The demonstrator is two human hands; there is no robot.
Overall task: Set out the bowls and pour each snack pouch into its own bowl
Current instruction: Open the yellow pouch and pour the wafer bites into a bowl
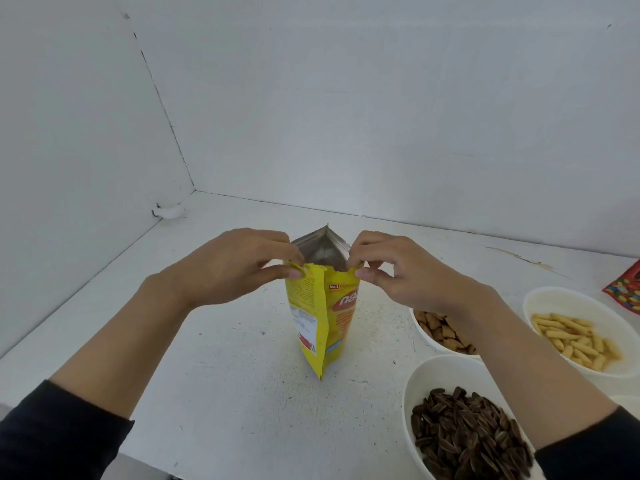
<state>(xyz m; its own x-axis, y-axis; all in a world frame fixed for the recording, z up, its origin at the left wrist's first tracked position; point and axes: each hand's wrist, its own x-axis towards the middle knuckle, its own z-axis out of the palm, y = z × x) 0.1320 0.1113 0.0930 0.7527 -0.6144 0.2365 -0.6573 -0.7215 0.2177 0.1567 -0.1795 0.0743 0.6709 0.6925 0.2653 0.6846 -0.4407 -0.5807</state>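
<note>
A yellow snack pouch (pixel 323 320) hangs upright over the middle of the white table, its top torn open so the silver lining shows. My left hand (pixel 239 268) pinches the left edge of its mouth. My right hand (pixel 398 271) pinches the right edge. To the right stand three white bowls: one with brown pillow-shaped snacks (pixel 440 332), partly hidden by my right forearm, one with pale yellow sticks (pixel 581 336), and a near one with dark striped seeds (pixel 460 434).
A red candy pouch (pixel 627 289) lies at the far right edge. The rim of another white bowl (pixel 628 401) shows at the right border. White walls close the table at the back and left, with a small white fitting (pixel 169 212) in the left corner.
</note>
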